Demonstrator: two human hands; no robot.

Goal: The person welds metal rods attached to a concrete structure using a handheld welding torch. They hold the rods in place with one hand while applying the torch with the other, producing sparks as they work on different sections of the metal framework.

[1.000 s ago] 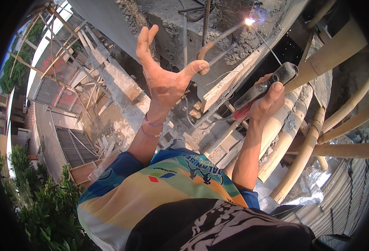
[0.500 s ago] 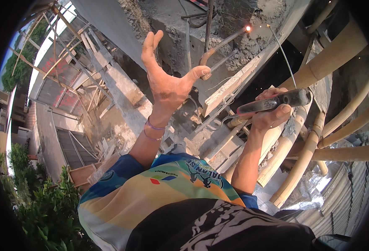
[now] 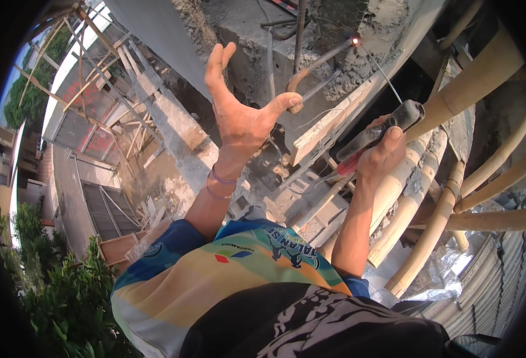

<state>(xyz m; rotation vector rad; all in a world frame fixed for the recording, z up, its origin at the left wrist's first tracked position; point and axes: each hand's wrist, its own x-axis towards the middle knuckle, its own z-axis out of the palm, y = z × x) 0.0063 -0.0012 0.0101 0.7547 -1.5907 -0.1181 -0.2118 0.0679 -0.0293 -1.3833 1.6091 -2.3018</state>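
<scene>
My right hand (image 3: 383, 156) is closed around a dark welding electrode holder (image 3: 409, 116) with a red part near its lower end. A thin welding rod (image 3: 383, 73) runs up and left from the holder. Its tip meets a small glowing spot (image 3: 355, 41) at the far end of a bent steel bar (image 3: 322, 61). My left hand (image 3: 242, 119) is raised with thumb and fingers spread wide. Its thumb tip overlaps the bar's curved near end; whether it touches cannot be made out. Rough concrete (image 3: 340, 86) lies behind the bar.
Upright steel bars (image 3: 299, 39) stand just beyond my left hand. A wooden board (image 3: 325, 128) runs between my hands. Thick bamboo poles (image 3: 472, 77) cross on the right, above corrugated sheets (image 3: 477, 298). Leafy bushes (image 3: 66, 298) and bamboo scaffolding (image 3: 87, 89) are on the left.
My right hand has tilted the holder more upright and moved the rod leftward. The rod tip, apart from the bar's glowing end before, now meets it. My left hand has hardly moved.
</scene>
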